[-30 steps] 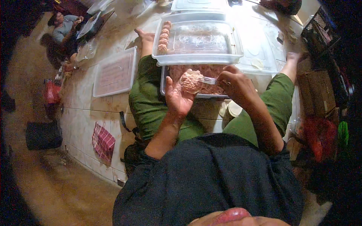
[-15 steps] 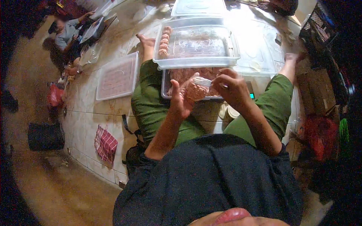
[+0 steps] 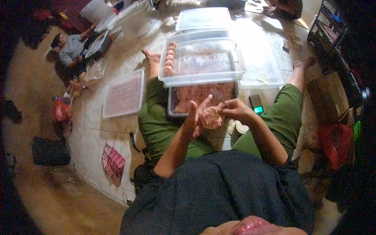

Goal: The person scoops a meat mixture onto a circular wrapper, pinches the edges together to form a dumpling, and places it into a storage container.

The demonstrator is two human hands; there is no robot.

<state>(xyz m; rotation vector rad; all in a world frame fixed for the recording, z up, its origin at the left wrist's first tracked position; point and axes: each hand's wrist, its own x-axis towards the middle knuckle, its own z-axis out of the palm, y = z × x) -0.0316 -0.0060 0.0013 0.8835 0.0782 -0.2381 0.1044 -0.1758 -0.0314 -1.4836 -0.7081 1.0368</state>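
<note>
meat patty [image 3: 212, 118]: pink, round, rough | left hand [image 3: 197, 121]: spread, touching patty | right hand [image 3: 236, 110]: at edge, grip unclear

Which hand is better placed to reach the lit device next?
Right, probably: the right hand is just left of the lit device; the left hand is farther off, on the patty's left.

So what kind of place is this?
Maybe a small food workshop: there's meaty-looking mix in a tub, a row of pink lumps in a clear box, and what looks like a scale.
</note>
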